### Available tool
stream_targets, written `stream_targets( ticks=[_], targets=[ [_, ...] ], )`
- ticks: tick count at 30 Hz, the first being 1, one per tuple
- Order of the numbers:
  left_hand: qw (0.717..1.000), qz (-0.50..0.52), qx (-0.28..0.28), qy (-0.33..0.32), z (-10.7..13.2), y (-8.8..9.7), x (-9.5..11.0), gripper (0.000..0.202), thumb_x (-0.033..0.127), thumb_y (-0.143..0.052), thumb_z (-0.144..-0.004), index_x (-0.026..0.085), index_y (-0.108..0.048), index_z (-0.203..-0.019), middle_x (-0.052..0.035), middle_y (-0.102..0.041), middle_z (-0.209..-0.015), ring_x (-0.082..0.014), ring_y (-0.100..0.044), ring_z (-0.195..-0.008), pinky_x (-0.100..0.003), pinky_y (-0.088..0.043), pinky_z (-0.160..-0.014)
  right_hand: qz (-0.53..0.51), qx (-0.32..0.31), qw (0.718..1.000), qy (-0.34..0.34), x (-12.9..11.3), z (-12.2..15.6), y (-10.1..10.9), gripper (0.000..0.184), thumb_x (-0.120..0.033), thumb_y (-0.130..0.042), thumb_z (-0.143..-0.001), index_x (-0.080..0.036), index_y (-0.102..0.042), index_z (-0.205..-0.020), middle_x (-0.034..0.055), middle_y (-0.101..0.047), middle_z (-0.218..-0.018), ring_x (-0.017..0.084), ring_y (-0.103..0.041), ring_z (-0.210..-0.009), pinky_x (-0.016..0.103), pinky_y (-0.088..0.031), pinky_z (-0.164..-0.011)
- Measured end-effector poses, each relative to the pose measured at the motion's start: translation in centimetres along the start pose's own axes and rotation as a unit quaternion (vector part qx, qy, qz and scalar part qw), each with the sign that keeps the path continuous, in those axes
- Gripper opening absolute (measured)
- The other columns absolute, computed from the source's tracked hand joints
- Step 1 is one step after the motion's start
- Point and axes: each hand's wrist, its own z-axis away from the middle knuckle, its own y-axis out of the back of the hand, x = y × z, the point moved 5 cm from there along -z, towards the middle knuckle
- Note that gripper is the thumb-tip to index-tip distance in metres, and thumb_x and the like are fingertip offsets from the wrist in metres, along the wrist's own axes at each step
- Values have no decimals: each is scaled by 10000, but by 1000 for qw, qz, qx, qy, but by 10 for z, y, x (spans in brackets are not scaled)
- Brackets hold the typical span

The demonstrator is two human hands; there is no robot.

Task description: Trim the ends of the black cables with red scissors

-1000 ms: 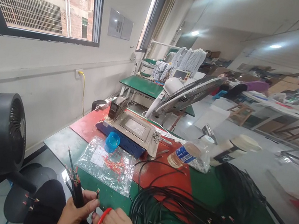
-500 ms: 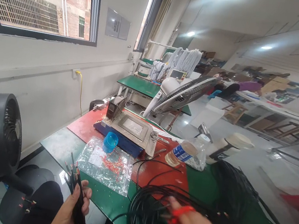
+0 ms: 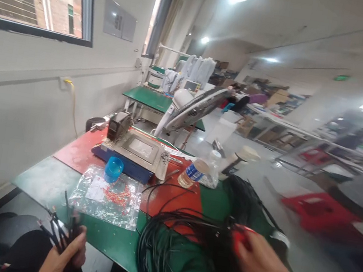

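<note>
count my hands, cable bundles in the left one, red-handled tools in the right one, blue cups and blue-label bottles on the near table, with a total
Hands, left hand and right hand: 2
Cable bundle: 1
Red-handled tool: 1
Blue cup: 1
Blue-label bottle: 1
Total: 6

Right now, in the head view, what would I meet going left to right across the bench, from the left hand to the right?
Left hand holding black cables → blue cup → blue-labelled bottle → right hand holding a red-handled tool.
</note>
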Motion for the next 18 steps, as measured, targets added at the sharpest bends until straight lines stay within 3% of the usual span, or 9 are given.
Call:
stream_targets(
  ticks=[3, 5, 7, 9, 12, 14, 16, 18],
  targets=[
    [997, -47, -55, 13, 3, -16, 4, 270, 384, -717, -638, 144, -653, -743, 93, -320, -451, -34, -253, -415, -202, -198, -420, -101, 31, 984, 143, -85, 10, -11, 125, -154, -574, -813, -160, -668, -895, 25, -639, -651, 116, -557, -591, 235, -397, -575],
    [991, -101, -84, 24, 9, -28, 6, 290, 407, -693, -653, 131, -665, -738, 47, -431, -515, -47, -305, -452, -213, -215, -436, -192, 46, 961, 192, -146, 17, -11, 139, -122, -584, -809, -145, -652, -928, 8, -588, -576, 121, -515, -558, 267, -341, -547],
    [985, -144, -90, 26, 13, -35, 8, 341, 424, -700, -634, 119, -686, -786, -15, -554, -608, -55, -339, -472, -221, -206, -438, -273, -7, 936, 221, -197, 22, -12, 127, -102, -555, -829, -112, -646, -916, 0, -548, -537, 116, -477, -530, 283, -283, -517],
    [983, -159, -87, 33, 16, -37, 7, 382, 431, -698, -634, 109, -697, -840, -18, -550, -574, -51, -325, -457, -218, -185, -436, -335, -51, 903, 265, -233, 27, -10, 143, -94, -503, -857, -94, -643, -886, 14, -567, -566, 118, -488, -549, 289, -265, -514],
    [984, -127, -105, 65, 18, -34, 3, 361, 426, -669, -675, 84, -699, -789, 25, -439, -473, -42, -298, -446, -199, -196, -434, -384, -71, 869, 304, -258, 32, -11, 223, -100, -421, -897, -96, -636, -839, 16, -569, -570, 119, -491, -555, 289, -262, -520],
    [986, -76, -113, 94, 21, -30, 0, 296, 369, -704, -657, 90, -692, -757, 13, -478, -508, -38, -326, -454, -184, -236, -436, -400, -66, 860, 311, -265, 35, -14, 271, -117, -369, -921, -101, -631, -856, 20, -578, -579, 120, -490, -557, 286, -260, -516],
    [988, -30, -102, 112, 21, -25, -2, 251, 297, -756, -605, 117, -685, -765, -1, -545, -572, -41, -376, -466, -182, -294, -451, -418, -80, 859, 285, -268, 39, -19, 295, -170, -338, -938, -118, -624, -886, 28, -597, -614, 128, -489, -563, 283, -258, -507],
    [993, -15, -64, 98, 18, -18, -2, 262, 260, -784, -565, 140, -681, -774, -5, -588, -608, -56, -424, -488, -189, -335, -472, -440, -132, 863, 210, -267, 40, -27, 272, -266, -372, -930, -145, -613, -892, 34, -607, -660, 138, -494, -584, 274, -280, -512]
  ],
)
